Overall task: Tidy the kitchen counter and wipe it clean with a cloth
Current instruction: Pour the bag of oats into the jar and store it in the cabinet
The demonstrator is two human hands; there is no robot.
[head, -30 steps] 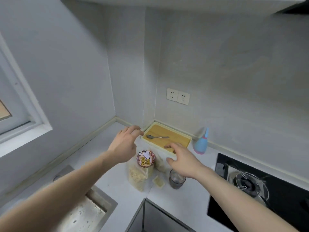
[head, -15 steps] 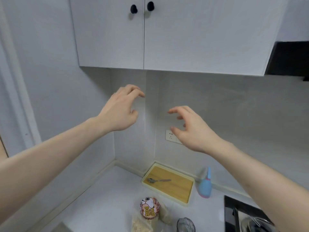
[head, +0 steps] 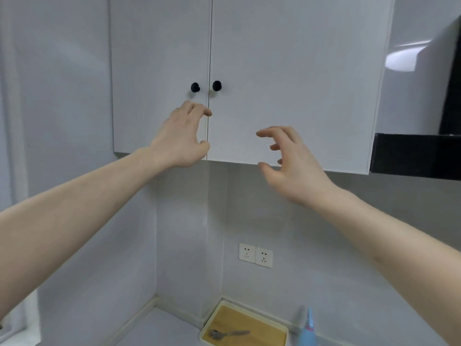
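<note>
A white wall cabinet with two closed doors fills the upper view; its left door (head: pixel 159 58) and right door (head: pixel 294 71) each carry a black knob, the left knob (head: pixel 195 87) and the right knob (head: pixel 216 85). My left hand (head: pixel 182 138) is raised in front of the door seam, fingers curled and apart, just below the left knob, holding nothing. My right hand (head: pixel 291 166) hovers lower and to the right, before the right door's bottom edge, fingers spread, empty. The counter (head: pixel 159 330) shows only at the bottom.
A cream tray with a wooden board (head: pixel 245 328) sits in the counter corner, a metal spoon (head: pixel 228 333) lying on it. A blue bottle (head: pixel 306 330) stands to its right. Double wall sockets (head: pixel 255 255) are on the backsplash. A black range hood (head: pixel 419 156) juts out at right.
The view has tilted up from the counter to the wall cabinet. Both hands rose from above the counter items to the cabinet doors, the left hand nearing the knobs.
</note>
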